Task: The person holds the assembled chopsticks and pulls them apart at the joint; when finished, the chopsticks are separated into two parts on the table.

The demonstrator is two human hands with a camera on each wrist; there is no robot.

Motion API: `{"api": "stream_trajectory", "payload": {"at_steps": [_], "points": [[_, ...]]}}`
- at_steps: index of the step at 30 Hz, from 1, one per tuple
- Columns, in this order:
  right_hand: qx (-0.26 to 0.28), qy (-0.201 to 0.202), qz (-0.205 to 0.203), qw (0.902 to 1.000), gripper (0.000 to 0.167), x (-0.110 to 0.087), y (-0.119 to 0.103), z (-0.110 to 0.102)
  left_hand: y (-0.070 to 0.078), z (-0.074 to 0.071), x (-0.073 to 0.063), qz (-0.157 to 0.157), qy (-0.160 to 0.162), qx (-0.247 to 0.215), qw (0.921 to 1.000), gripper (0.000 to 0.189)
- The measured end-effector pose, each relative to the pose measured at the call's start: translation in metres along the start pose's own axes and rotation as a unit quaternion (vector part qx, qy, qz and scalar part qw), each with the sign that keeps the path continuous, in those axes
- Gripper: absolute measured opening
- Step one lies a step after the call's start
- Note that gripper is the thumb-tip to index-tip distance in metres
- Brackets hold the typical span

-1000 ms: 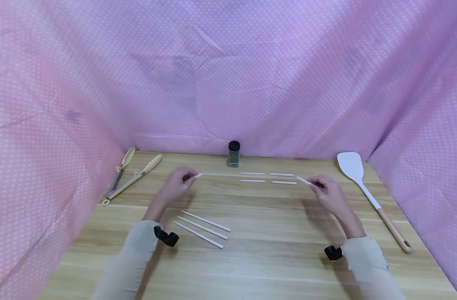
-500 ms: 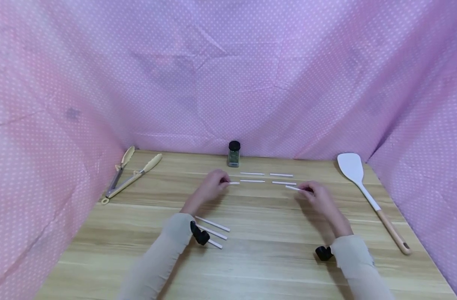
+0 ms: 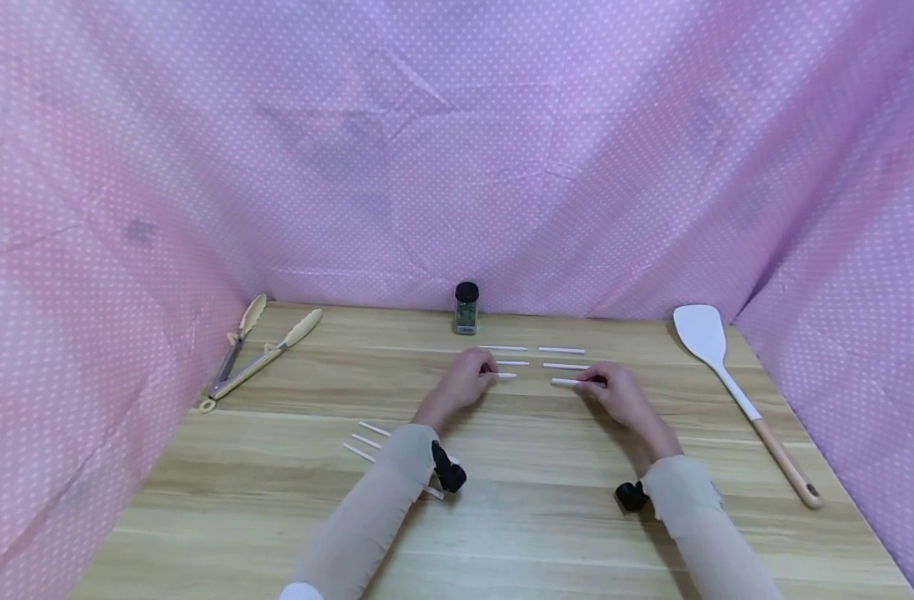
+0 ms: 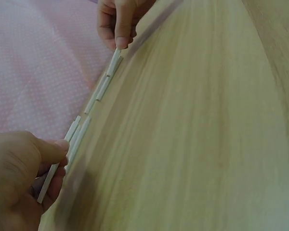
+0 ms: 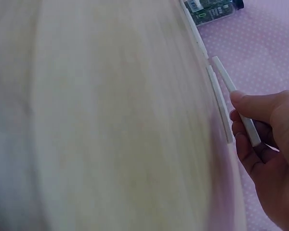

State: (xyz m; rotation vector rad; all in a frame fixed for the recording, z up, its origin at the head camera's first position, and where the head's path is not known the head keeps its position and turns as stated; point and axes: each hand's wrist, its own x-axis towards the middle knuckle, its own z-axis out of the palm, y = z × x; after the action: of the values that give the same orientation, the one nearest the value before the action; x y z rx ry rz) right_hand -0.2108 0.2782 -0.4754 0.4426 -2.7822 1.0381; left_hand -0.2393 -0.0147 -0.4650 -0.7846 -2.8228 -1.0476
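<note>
In the head view, my left hand (image 3: 466, 382) pinches a short white stick (image 3: 506, 375) between thumb and fingers. Its far end steps down to a narrower tip in the left wrist view. Opposite it, my right hand (image 3: 620, 393) pinches another short white stick (image 3: 565, 382), whose whole length shows in the right wrist view. Just beyond the hands lie two short sticks on the left, the farther white stick (image 3: 503, 347) and one partly behind my left fingers. Two more sit to the right, a back stick (image 3: 561, 350) and a nearer stick (image 3: 565, 366).
Three longer white sticks (image 3: 375, 428) lie partly hidden under my left forearm. A black-capped spice jar (image 3: 466, 310) stands at the wooden table's back edge. Open tongs (image 3: 254, 367) lie at left, a white spatula (image 3: 707, 342) at right. Pink dotted cloth (image 3: 457, 167) surrounds the table.
My left hand has moved right and nearer with its stick, to just in front of the left pair. The right hand has come left and nearer, bringing its stick before the right pair.
</note>
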Motion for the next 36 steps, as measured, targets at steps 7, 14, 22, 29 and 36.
{"api": "stream_trajectory", "payload": {"at_steps": [7, 14, 22, 29, 36], "points": [[-0.001, -0.004, 0.0, 1.0, 0.007, 0.004, -0.001, 0.006, 0.002, 0.013, 0.003, -0.002, -0.001, 0.0, 1.0, 0.004], [0.0, -0.004, 0.009, 0.9999, 0.008, 0.005, -0.001, 0.009, 0.002, 0.023, 0.006, -0.006, 0.008, 0.002, 0.9999, 0.005], [-0.002, 0.004, 0.002, 1.0, 0.008, 0.007, 0.0, 0.013, 0.002, 0.028, 0.008, -0.004, 0.02, -0.005, 0.9998, 0.004], [-0.019, 0.006, -0.004, 0.9998, 0.008, 0.009, -0.002, 0.014, 0.002, 0.031, 0.008, -0.002, 0.032, 0.005, 0.9995, 0.005], [-0.028, 0.013, -0.014, 0.9994, 0.008, 0.01, 0.0, 0.014, 0.001, 0.033, 0.009, 0.009, 0.042, 0.013, 0.999, 0.005]]}}
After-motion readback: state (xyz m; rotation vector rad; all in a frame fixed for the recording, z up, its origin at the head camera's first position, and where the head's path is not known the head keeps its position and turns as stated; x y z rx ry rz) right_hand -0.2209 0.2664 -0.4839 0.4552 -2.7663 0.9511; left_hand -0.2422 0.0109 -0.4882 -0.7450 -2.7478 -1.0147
